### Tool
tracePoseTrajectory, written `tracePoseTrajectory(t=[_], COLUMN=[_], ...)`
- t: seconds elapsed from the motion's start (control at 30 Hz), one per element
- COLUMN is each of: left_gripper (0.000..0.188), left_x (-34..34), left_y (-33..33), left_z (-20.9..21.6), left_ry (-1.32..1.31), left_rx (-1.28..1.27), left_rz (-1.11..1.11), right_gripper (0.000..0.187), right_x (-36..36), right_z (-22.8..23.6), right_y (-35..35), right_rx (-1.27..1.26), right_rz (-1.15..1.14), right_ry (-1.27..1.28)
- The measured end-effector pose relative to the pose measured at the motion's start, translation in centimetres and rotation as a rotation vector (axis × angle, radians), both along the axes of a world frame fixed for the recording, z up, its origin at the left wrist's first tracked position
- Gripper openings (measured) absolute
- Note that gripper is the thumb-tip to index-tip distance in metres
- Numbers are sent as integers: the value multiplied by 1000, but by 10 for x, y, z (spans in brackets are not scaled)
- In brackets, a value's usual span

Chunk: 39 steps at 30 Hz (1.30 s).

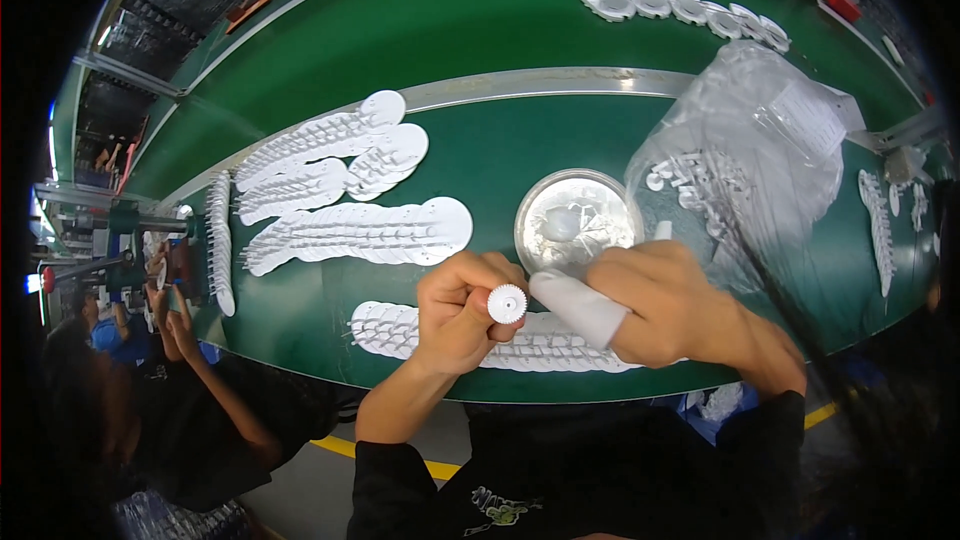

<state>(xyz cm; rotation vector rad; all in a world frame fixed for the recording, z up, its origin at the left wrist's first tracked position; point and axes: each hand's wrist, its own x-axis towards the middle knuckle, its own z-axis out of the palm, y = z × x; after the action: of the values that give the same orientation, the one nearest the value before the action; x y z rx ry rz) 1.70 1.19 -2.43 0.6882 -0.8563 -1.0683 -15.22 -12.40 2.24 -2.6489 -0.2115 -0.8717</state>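
Note:
My left hand pinches a small white plastic gear between thumb and fingers, its toothed round face turned up toward me. Close to its right is my right hand, a white finger cover over one finger that points at the gear. The other fingers of that hand are curled under, and what they may hold is hidden. Just beyond both hands stands a round metal tin with a translucent, grease-like lump in it. Below the hands, a row of overlapping white discs with thin pins lies along the near table edge.
More rows of white discs cover the left of the green table. A clear plastic bag of small white parts sits at right. White housings line the far shelf. At left, another person's arm shows.

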Motion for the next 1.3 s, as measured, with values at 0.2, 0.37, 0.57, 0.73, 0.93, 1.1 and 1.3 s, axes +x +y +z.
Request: tracePoseTrajectory(t=[0.2,0.37,0.57,0.73,0.93,1.1,1.3], left_gripper=[7,9,21,28,29,21,16], left_x=[1,-3,-3,0,1,0,0], left_y=[-2,-1,0,6,11,5,0], left_z=[-4,5,26,26,24,22,27], left_ry=[12,-237,-896,-1107,-1213,-1193,-1101], left_rx=[-129,-164,-266,-313,-341,-289,-102], left_rz=[-52,132,508,527,568,531,442], right_gripper=[42,36,31,32,26,21,15], right_x=[-8,-6,-8,-10,-4,-15,-93], right_z=[16,12,-3,-2,0,7,3], right_y=[0,9,-3,-8,-5,-9,0], right_rx=[118,481,969,1193,1059,507,483], right_rz=[-21,107,244,286,259,306,15], right_ry=[-4,15,214,424,284,340,150])
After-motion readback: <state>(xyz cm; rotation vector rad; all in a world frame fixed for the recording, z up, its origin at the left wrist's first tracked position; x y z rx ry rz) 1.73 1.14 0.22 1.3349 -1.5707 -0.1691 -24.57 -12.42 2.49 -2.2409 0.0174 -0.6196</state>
